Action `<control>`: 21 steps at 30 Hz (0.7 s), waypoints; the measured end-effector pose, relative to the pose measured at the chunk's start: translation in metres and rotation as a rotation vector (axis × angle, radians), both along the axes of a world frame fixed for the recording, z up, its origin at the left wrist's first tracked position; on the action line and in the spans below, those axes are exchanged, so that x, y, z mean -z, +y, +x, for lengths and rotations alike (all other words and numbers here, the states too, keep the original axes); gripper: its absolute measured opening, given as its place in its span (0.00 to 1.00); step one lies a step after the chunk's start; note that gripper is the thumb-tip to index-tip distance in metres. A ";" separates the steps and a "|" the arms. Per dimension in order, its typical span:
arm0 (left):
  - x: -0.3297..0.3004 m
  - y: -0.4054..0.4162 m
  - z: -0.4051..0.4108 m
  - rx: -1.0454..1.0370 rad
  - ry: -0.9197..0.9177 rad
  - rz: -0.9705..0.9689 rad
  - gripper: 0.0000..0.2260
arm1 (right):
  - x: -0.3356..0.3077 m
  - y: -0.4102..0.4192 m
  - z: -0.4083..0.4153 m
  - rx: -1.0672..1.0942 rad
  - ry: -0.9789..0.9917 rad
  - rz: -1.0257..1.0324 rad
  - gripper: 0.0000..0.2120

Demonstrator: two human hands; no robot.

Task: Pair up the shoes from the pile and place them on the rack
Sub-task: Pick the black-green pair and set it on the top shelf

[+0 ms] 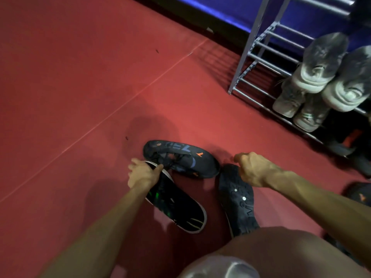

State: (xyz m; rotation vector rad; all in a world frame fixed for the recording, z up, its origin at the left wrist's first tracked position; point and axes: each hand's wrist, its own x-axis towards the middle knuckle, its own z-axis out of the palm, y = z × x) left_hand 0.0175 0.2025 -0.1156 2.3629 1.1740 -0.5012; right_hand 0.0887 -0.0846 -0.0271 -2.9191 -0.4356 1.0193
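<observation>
Three dark shoes lie on the red floor in front of me. My left hand [143,173] grips the heel end of a black shoe with green marks and a white sole edge [176,207]. Just beyond it lies a black shoe with orange marks [184,158], on its side. My right hand [253,167] is closed above the toe of a black shoe turned sole up [236,199]; whether it holds that shoe I cannot tell. The metal shoe rack [261,51] stands at the upper right, with two pairs of grey shoes [321,77] on its shelves.
A black and orange shoe [347,141] sits low on the rack at the right edge. Another dark shoe with an orange mark [359,194] lies on the floor at far right. My knee [271,253] fills the bottom. A blue wall strip runs behind the rack.
</observation>
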 end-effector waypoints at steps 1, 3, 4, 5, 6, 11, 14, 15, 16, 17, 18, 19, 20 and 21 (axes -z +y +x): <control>0.004 0.004 -0.002 -0.031 0.004 -0.028 0.36 | 0.007 -0.002 -0.004 0.025 0.023 -0.013 0.19; 0.009 0.013 -0.005 -0.036 -0.047 -0.047 0.26 | 0.023 -0.005 -0.013 0.082 0.084 -0.043 0.17; 0.009 0.017 -0.005 -0.027 -0.084 -0.042 0.21 | 0.029 -0.007 -0.018 0.119 0.120 -0.056 0.19; 0.008 0.018 -0.004 0.000 -0.125 -0.027 0.16 | 0.035 -0.009 -0.022 0.162 0.155 -0.066 0.22; 0.005 0.018 -0.001 0.038 -0.169 -0.010 0.13 | 0.039 -0.010 -0.026 0.211 0.193 -0.075 0.27; -0.020 -0.010 0.041 0.307 -0.312 0.056 0.10 | 0.050 -0.011 -0.040 0.602 0.212 0.035 0.38; -0.028 -0.039 0.073 0.391 -0.350 0.097 0.12 | 0.061 -0.017 -0.055 0.895 0.187 0.113 0.40; -0.029 -0.053 0.082 0.407 -0.380 0.106 0.12 | 0.062 -0.022 -0.060 0.947 0.215 0.131 0.41; -0.032 -0.067 0.089 0.420 -0.412 0.108 0.12 | 0.062 -0.029 -0.063 0.969 0.238 0.137 0.39; -0.034 -0.081 0.096 0.438 -0.436 0.100 0.12 | 0.063 -0.035 -0.064 0.970 0.239 0.141 0.32; -0.037 -0.096 0.102 0.470 -0.452 0.087 0.11 | 0.063 -0.043 -0.063 0.982 0.219 0.148 0.25; -0.039 -0.110 0.107 0.511 -0.461 0.071 0.11 | 0.064 -0.050 -0.062 1.016 0.203 0.176 0.20; -0.042 -0.123 0.111 0.566 -0.470 0.050 0.11 | 0.063 -0.055 -0.063 1.058 0.194 0.219 0.17; -0.045 -0.136 0.114 0.645 -0.487 0.022 0.10 | 0.063 -0.058 -0.065 1.092 0.192 0.269 0.13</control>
